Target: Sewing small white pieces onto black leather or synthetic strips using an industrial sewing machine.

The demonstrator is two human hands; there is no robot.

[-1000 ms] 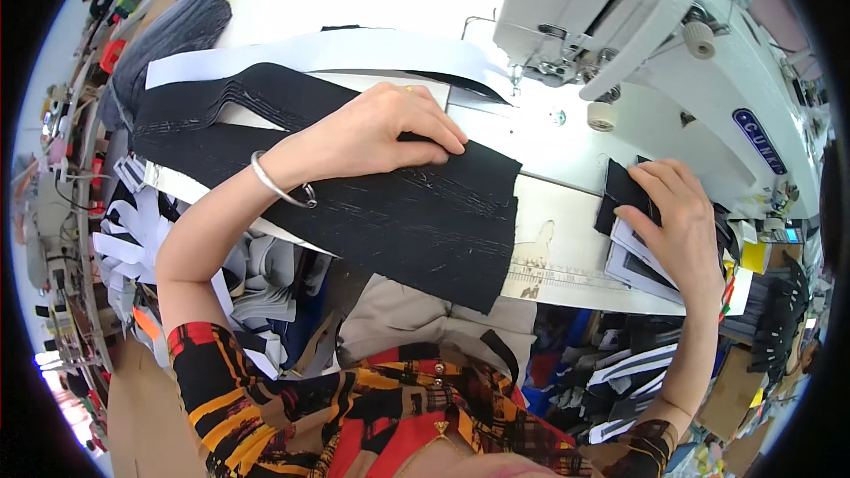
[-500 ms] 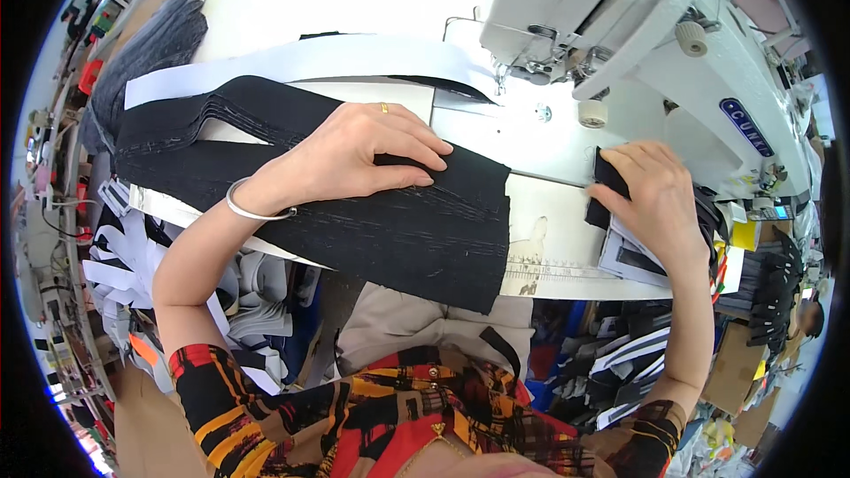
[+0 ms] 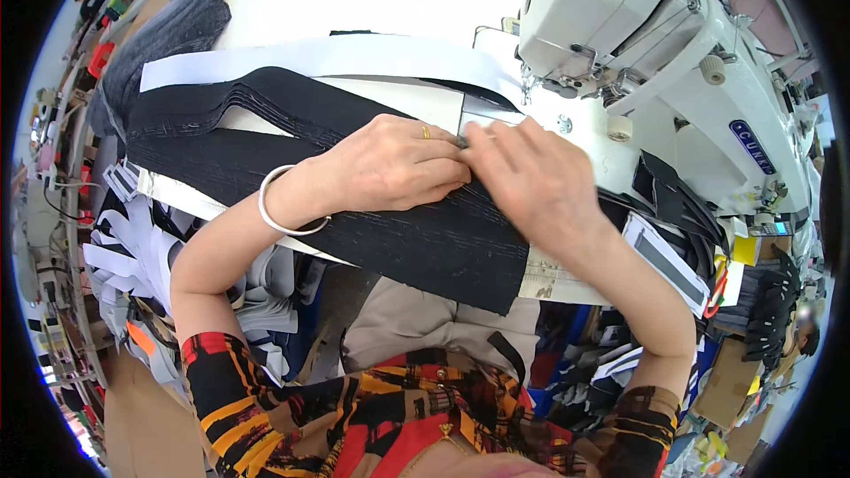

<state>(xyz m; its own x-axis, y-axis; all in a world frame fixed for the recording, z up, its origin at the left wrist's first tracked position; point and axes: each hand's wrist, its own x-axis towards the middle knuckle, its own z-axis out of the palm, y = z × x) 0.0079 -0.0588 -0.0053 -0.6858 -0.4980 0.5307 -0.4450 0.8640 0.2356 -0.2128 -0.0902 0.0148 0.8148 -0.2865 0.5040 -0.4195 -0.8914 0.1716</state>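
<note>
My left hand (image 3: 390,161), fingers curled, grips the upper edge of a long black fabric (image 3: 425,257) marked with pale thread lines, lying folded across the worktop. My right hand (image 3: 536,181), slightly blurred, meets the left fingertips at that edge with bent fingers; what lies between its fingertips is hidden. Just beyond both hands is the needle area of a white sewing machine (image 3: 584,13). Behind the fabric runs a long white strip (image 3: 310,55) with a dark underside at its right end.
Dark and pale cut pieces (image 3: 664,195) lie at the right of the worktop (image 3: 567,283). Grey cloth (image 3: 168,44) drapes at the far left. Piles of white and grey offcuts (image 3: 133,248) sit below the left edge. A cardboard box (image 3: 726,381) is at the lower right.
My right hand has left the dark pieces at the right and moved leftward onto the black fabric, meeting my left hand, which still holds the fabric's upper edge.
</note>
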